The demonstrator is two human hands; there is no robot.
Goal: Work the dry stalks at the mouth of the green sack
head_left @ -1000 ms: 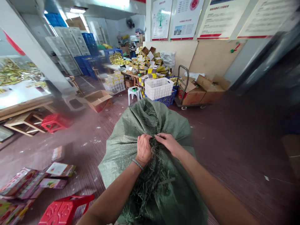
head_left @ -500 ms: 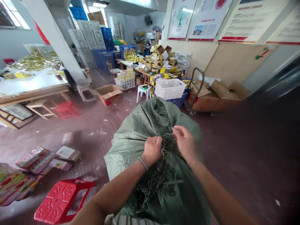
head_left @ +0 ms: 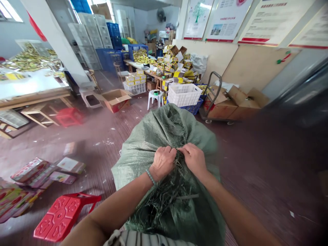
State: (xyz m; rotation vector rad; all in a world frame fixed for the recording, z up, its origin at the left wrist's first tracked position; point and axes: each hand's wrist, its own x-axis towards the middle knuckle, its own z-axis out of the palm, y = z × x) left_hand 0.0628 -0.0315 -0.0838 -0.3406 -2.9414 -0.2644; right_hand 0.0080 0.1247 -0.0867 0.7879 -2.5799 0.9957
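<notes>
A large, bulging green woven sack [head_left: 143, 136] stands right in front of me, its frayed mouth gathered in folds at the middle. My left hand [head_left: 164, 161], with a beaded bracelet at the wrist, is closed on the gathered fabric. My right hand [head_left: 192, 158] pinches at the same gather, its fingertips close against the left hand's fingers. Whether a thin tie or loose strands lie between the right fingertips is too small to tell. Below the hands, frayed green strands [head_left: 164, 201] hang from the sack's mouth.
A red plastic stool [head_left: 57, 215] lies at the lower left near printed cartons [head_left: 30, 171]. Beyond the sack are a white crate [head_left: 184, 96], a small white stool [head_left: 155, 97], an open cardboard box [head_left: 116, 99] and a cart with boxes [head_left: 225, 106].
My right hand has moved left and slightly down, from the right side of the gather to meet my left hand. The left hand keeps its grip. The view has shifted slightly.
</notes>
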